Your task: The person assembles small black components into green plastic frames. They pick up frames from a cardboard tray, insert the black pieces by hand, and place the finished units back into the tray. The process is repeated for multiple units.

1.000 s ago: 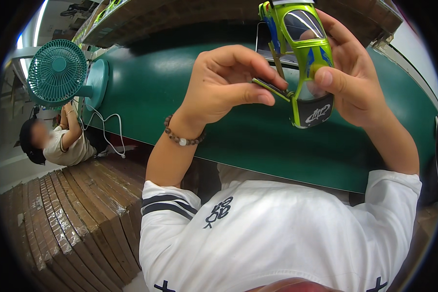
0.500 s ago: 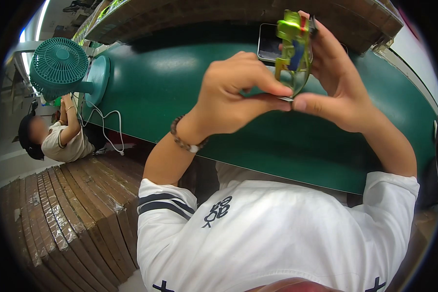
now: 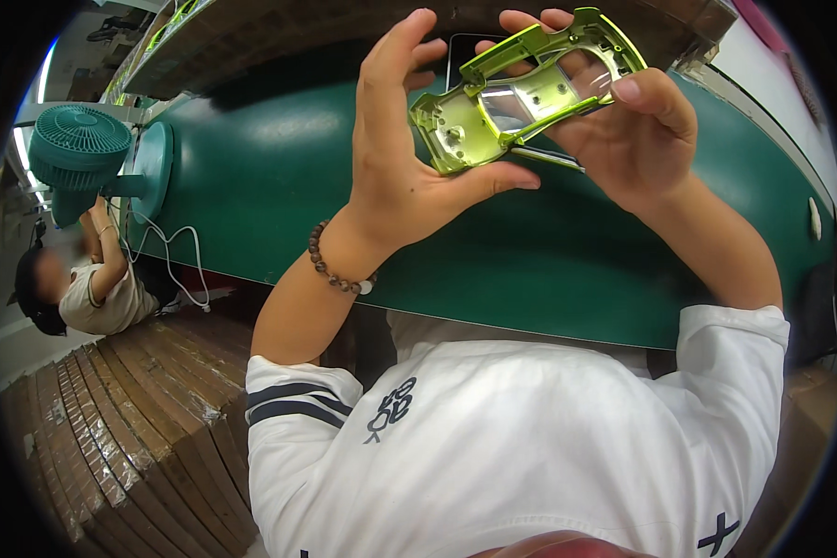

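Note:
A shiny lime-green toy car body shell [image 3: 541, 96] is held up over the table, its hollow inner side facing me. Clear window plastic and small screw posts show inside it. My right hand [image 3: 642, 144] grips the right end, with the thumb on the near edge and fingers behind. My left hand [image 3: 395, 163] is spread around the left end, thumb stretched out below and fingers raised; its palm side is at the shell's edge. A thin door-like panel [image 3: 549, 159] juts from the shell's near side, and another flap stands out along the far side.
The green tabletop [image 3: 279, 186] carries a teal fan [image 3: 82, 149] at the left, with a white cable [image 3: 198, 265] hanging off the edge. Behind my hands runs a brown cardboard ledge [image 3: 316, 42]. Stacked flat cartons [image 3: 130, 437] and another person [image 3: 107, 293] are at the left.
The shell has turned from edge-on to showing its inside, tilting over to the left. My left hand has released its pinch and spread its fingers. My right hand keeps hold.

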`<state>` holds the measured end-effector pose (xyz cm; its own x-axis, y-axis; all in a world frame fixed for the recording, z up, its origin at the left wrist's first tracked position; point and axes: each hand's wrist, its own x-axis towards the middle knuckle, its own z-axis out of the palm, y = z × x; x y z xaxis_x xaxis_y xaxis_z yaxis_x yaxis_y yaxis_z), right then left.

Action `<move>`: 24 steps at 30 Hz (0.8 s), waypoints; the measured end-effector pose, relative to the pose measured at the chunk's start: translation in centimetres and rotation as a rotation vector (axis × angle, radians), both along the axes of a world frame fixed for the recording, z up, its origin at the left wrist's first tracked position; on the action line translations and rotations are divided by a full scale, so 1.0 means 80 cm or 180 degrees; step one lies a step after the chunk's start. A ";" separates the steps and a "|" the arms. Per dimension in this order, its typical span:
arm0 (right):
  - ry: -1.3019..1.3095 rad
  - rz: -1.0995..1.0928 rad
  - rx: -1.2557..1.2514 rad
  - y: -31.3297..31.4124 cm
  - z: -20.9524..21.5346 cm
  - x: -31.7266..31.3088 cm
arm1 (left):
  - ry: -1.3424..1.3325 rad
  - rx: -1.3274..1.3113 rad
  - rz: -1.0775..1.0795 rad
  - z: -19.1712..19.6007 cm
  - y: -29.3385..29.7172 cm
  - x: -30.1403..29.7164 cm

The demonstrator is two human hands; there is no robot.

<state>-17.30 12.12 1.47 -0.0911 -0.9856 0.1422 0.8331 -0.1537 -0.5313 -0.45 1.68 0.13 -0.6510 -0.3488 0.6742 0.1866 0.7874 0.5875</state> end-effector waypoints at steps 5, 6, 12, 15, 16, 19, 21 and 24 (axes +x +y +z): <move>0.0007 0.0276 -0.0483 -0.006 -0.015 -0.013 | -0.0133 0.0207 -0.0118 -0.009 -0.001 -0.001; 0.0082 0.0215 -0.0308 -0.004 -0.005 -0.010 | -0.0069 0.0183 -0.0090 -0.011 -0.001 0.000; 0.1885 -0.0440 0.0462 -0.006 -0.027 -0.042 | 0.0377 -0.0165 0.0407 -0.001 -0.012 0.000; 0.3610 -0.1132 0.0203 0.010 -0.038 -0.050 | 0.0395 -0.0440 0.0793 -0.001 -0.020 0.001; 0.4789 -0.1723 -0.0619 0.007 -0.008 -0.023 | 0.0357 -0.0462 0.0872 0.000 -0.018 0.003; 0.5682 -0.2678 -0.1639 -0.008 -0.004 -0.003 | 0.0329 -0.0697 0.0893 0.008 -0.011 0.000; 0.5692 -0.2597 -0.1693 -0.008 -0.010 0.000 | 0.0327 -0.0812 0.0879 0.012 -0.006 -0.002; 0.5673 -0.2530 -0.1708 -0.005 -0.009 0.002 | 0.0380 -0.0838 0.0865 0.009 -0.003 -0.002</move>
<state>-17.17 11.71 0.76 0.1474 -0.6415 0.7528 -0.7834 -0.5404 -0.3071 -0.60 1.41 0.85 -0.4703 -0.3025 0.8290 0.0055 0.9384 0.3455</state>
